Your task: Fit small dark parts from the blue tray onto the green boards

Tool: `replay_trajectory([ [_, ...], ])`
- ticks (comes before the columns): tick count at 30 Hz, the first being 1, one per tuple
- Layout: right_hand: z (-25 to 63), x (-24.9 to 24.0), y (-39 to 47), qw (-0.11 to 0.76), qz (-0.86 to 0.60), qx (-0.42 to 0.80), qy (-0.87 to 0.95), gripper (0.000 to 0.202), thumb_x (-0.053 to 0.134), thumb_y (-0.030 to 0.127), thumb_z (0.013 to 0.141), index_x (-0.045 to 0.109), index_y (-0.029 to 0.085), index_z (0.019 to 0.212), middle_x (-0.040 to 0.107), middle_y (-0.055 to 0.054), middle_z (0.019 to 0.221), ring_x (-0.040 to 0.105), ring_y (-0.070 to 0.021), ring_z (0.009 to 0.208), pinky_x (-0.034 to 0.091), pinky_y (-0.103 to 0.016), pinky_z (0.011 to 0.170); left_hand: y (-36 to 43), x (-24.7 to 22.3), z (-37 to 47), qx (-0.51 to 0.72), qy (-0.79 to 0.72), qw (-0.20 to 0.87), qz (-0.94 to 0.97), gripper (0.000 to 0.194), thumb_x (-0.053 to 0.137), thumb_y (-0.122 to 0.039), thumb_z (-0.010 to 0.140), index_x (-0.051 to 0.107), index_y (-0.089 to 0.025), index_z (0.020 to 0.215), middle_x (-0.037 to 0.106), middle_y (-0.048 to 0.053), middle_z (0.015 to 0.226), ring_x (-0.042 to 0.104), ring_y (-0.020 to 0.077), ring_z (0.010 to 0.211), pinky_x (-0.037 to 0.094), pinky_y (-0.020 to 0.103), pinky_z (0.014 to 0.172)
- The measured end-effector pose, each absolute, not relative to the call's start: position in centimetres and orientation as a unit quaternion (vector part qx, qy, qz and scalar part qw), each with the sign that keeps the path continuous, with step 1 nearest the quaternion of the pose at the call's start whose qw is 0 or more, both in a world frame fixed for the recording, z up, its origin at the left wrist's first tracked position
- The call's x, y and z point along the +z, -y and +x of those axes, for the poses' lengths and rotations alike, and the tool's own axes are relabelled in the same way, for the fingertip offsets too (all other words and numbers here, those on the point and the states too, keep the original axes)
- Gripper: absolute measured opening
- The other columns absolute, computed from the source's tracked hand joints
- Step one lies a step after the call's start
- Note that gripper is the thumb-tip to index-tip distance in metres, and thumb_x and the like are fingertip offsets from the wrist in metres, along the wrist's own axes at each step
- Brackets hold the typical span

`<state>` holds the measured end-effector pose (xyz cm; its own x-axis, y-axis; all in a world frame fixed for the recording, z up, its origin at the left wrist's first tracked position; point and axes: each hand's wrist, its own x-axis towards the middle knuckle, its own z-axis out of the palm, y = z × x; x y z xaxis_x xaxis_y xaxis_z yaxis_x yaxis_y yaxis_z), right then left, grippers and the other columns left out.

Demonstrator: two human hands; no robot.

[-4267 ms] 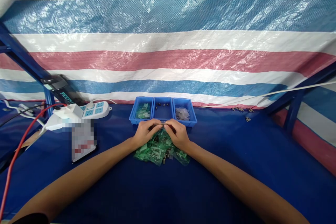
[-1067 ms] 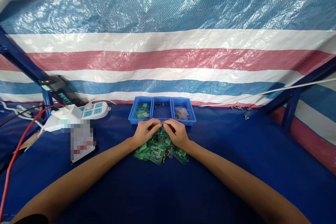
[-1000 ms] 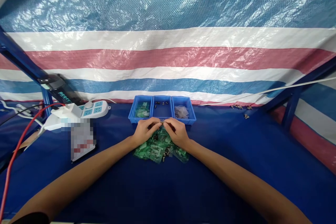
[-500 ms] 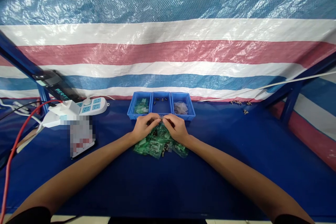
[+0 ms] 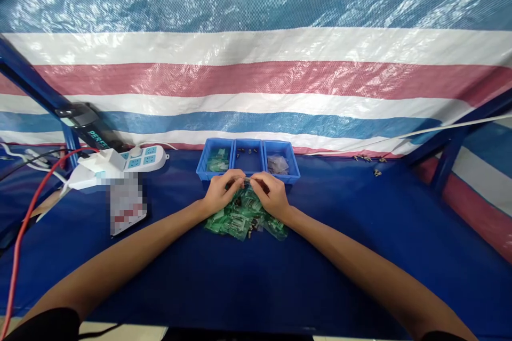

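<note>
My left hand (image 5: 221, 190) and my right hand (image 5: 271, 195) meet with bent fingers, pinching a small clear plastic bag (image 5: 247, 179) between them. Only a thin strip of the bag shows. Below the fingers lies a pile of green-tinted clear packets (image 5: 236, 224), with small metal fittings (image 5: 251, 228) among them. Just beyond my hands stand three joined blue bins. Green packets lie in the left bin (image 5: 202, 167), several small metal fittings in the middle bin (image 5: 248, 166), and flat clear bags in the right bin (image 5: 294, 169).
A white power strip (image 5: 158, 159) and a phone with a blurred screen (image 5: 127, 205) lie at the left, near a black bottle (image 5: 90, 125) and a red cable (image 5: 22, 245). Loose metal fittings (image 5: 377, 172) lie at the back right. Striped sheeting (image 5: 256, 80) hangs behind the blue table (image 5: 256, 287).
The view has shifted slightly. Both hands keep their pinch on the clear bag above the pile, with little visible movement of the fingers.
</note>
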<state>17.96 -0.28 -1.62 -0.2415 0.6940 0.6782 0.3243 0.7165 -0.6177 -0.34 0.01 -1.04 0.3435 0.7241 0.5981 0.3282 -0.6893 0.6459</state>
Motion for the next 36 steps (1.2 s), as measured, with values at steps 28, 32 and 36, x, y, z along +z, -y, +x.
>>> replay_trajectory([
  [28, 17.89, -1.75, -0.03, 0.511, -0.317, 0.176, 0.780, 0.010, 0.051, 0.027, 0.091, 0.057, 0.019, 0.088, 0.049, 0.000, 0.067, 0.043, -0.0106, 0.051, 0.038, -0.025, 0.050, 0.07, -0.81, -0.46, 0.482, -0.322, 0.187, 0.793, 0.012, 0.052, -0.025, 0.090, 0.058, -0.016, 0.095, 0.061, 0.001, 0.069, 0.054, 0.0089, 0.051, 0.045, 0.020, 0.051],
  [32, 17.89, -1.78, -0.01, 0.511, -0.320, 0.175, 0.778, 0.010, 0.051, 0.028, 0.091, 0.057, 0.019, 0.090, 0.049, 0.000, 0.067, 0.045, -0.0109, 0.052, 0.038, -0.025, 0.050, 0.03, -0.89, -0.36, 0.482, -0.330, 0.181, 0.791, 0.010, 0.052, -0.022, 0.089, 0.058, -0.016, 0.095, 0.065, 0.004, 0.079, 0.063, 0.0122, 0.064, 0.051, 0.022, 0.059],
  [36, 17.87, -1.82, -0.04, 0.507, -0.329, 0.180, 0.776, 0.014, 0.050, 0.029, 0.091, 0.057, 0.018, 0.096, 0.052, -0.001, 0.071, 0.046, -0.0107, 0.052, 0.040, -0.025, 0.051, 0.00, -1.03, -0.50, 0.490, -0.332, 0.171, 0.788, 0.010, 0.054, -0.022, 0.088, 0.058, -0.016, 0.096, 0.066, 0.004, 0.082, 0.066, 0.0133, 0.068, 0.053, 0.022, 0.062],
])
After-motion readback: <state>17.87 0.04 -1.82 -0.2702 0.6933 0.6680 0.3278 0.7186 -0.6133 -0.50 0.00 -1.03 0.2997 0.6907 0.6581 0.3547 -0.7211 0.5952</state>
